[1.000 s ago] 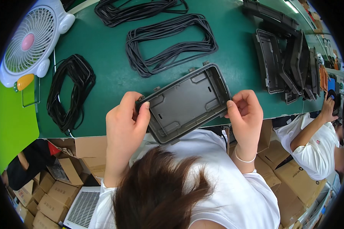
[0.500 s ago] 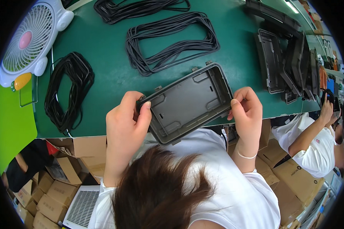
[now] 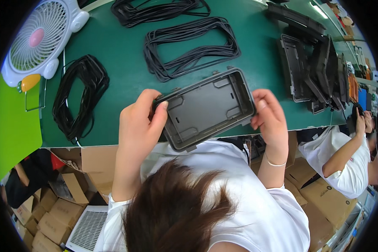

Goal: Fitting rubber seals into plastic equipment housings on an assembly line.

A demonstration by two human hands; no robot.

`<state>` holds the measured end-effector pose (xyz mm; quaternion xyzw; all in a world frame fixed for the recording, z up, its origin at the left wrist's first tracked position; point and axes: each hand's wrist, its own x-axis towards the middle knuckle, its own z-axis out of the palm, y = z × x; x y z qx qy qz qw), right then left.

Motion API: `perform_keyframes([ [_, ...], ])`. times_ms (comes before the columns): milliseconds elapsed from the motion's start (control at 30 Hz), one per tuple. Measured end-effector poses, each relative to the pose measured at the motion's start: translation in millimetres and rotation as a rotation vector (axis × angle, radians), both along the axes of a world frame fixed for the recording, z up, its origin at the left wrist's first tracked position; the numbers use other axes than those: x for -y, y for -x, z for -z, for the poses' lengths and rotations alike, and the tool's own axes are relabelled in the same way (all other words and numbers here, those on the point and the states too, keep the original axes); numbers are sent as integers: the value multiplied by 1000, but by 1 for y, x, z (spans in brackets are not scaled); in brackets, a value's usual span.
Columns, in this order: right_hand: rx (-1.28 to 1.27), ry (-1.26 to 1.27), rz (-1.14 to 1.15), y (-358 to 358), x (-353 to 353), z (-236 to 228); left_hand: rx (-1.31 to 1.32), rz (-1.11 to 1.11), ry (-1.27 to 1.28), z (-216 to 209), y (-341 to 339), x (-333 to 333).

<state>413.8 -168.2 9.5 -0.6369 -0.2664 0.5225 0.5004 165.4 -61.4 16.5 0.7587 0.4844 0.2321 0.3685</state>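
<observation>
In front of me, over the table's near edge, is a shallow dark grey plastic case half (image 3: 206, 110), rectangular, its hollow inside facing up and small hinge or latch lugs along its long sides. My left hand (image 3: 139, 122) grips its left end, thumb over the rim and fingers underneath. My right hand (image 3: 269, 114) is at the right end, fingers curled against the outer wall by the corner; part of their contact is hidden. Just beyond the case lies a rectangular bundle of looped black cord or rubber strips (image 3: 154, 63).
Another black bundle (image 3: 101, 77) lies left, a third (image 3: 128, 16) at the back. A white fan (image 3: 50, 40) stands far left on the green table (image 3: 256, 59). Similar case parts (image 3: 296, 69) are piled at right. Cardboard boxes (image 3: 63, 216) sit below; a person (image 3: 342, 157) works at right.
The case has tilted slightly and moved a little upward in view. My right thumb has come off the rim, and that hand's fingers have shifted along the corner. My left hand keeps its grip.
</observation>
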Motion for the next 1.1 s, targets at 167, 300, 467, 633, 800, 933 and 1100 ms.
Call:
perform_keyframes([
  [167,907,-246,-147,24,-19,3,170,-12,175,2,6,-3],
  [300,902,-289,-156,20,-20,8,358,-182,195,1,16,-5],
  [467,890,-293,-140,20,-21,8,207,-60,-30,-10,6,-4],
  [633,865,-273,-112,23,-20,7,194,-86,27,-5,7,-4],
  [800,847,-254,-106,23,-19,8,263,-53,485,1,18,-9],
  [933,863,-294,-113,22,-20,10,437,78,829,11,29,-16],
  [1100,865,-284,-110,23,-19,11,470,113,855,14,30,-20],
])
